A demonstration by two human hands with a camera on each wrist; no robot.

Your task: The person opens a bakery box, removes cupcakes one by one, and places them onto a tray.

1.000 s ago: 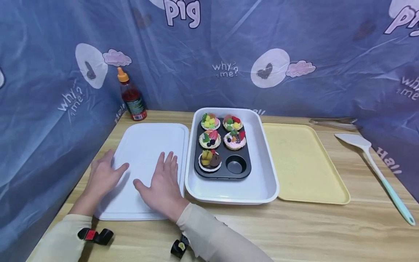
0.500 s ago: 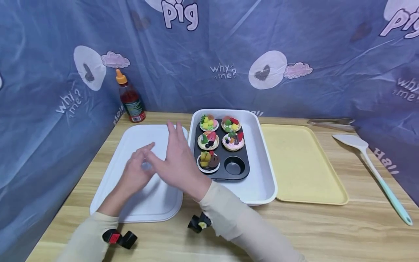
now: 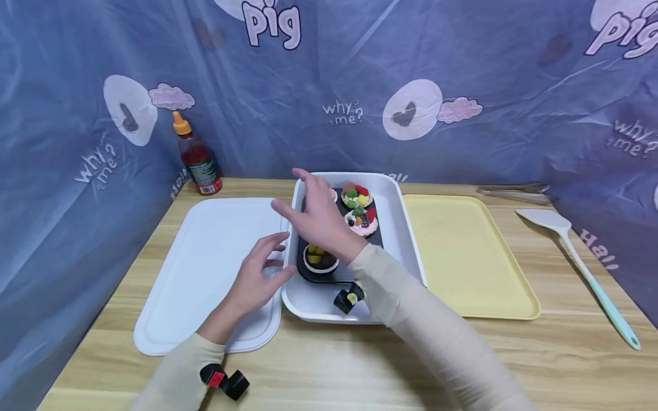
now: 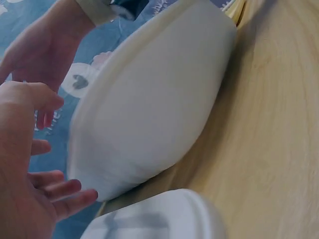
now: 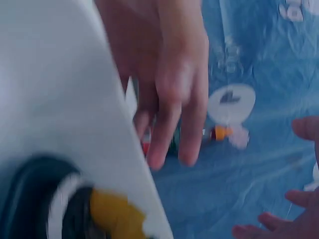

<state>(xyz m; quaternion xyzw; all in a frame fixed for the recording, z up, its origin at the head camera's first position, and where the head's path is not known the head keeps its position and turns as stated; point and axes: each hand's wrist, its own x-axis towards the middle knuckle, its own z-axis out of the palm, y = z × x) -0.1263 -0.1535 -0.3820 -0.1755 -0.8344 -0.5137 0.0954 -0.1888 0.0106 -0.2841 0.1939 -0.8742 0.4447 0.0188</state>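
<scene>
My right hand (image 3: pixel 326 220) hovers over a black muffin tin (image 3: pixel 346 266), its fingers spread and holding nothing. Fruit-topped tartlets sit in the tin, among them a pink-creamed one (image 3: pixel 361 221) and a chocolate one (image 3: pixel 321 260). That hand and its sleeve cover part of the tin, including its front right cup. The tin lies in a deep white tray (image 3: pixel 406 245). My left hand (image 3: pixel 257 279) is held above the right side of a flat white board (image 3: pixel 211 257), fingertips near the tray's left rim, fingers loosely bent and gripping nothing.
A red sauce bottle (image 3: pixel 199 162) with an orange cap stands at the back left. To the right lie a yellow tray (image 3: pixel 468 257), metal tongs (image 3: pixel 514 194) and a white spatula (image 3: pixel 581 262) with a mint handle. Blue printed cloth (image 3: pixel 349 57) hangs behind.
Both hands have moved right from above the white board, the right one now over the muffin tin and the left near the tray's edge. The tartlets look unmoved.
</scene>
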